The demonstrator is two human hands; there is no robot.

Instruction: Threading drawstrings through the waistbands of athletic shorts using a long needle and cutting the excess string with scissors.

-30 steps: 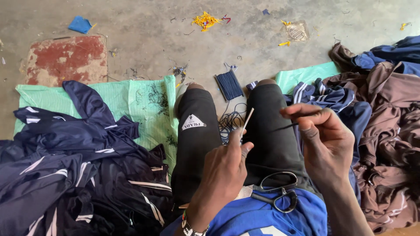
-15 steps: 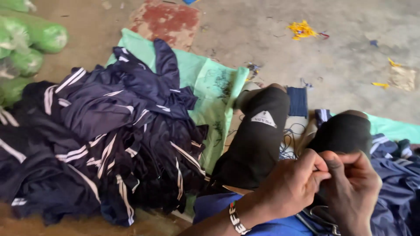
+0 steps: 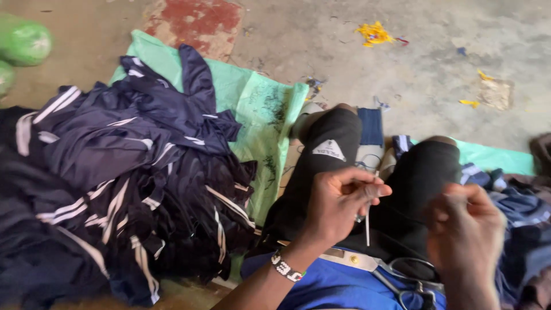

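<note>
The left hand (image 3: pixel 338 201) was pinched closed on a thin white stick (image 3: pixel 367 227) that hung down from its fingertips over the black-trousered lap. The right hand (image 3: pixel 465 229) was curled, blurred, just beside the left; whether it gripped anything could not be told. Scissors (image 3: pixel 410 281) lay on the blue garment (image 3: pixel 333 287) at the lower frame edge. A pile of navy striped garments (image 3: pixel 126 172) covered the green sheet (image 3: pixel 264 115) to the left, touching the left knee; bare concrete floor (image 3: pixel 413 63) lay open beyond the knees
</note>
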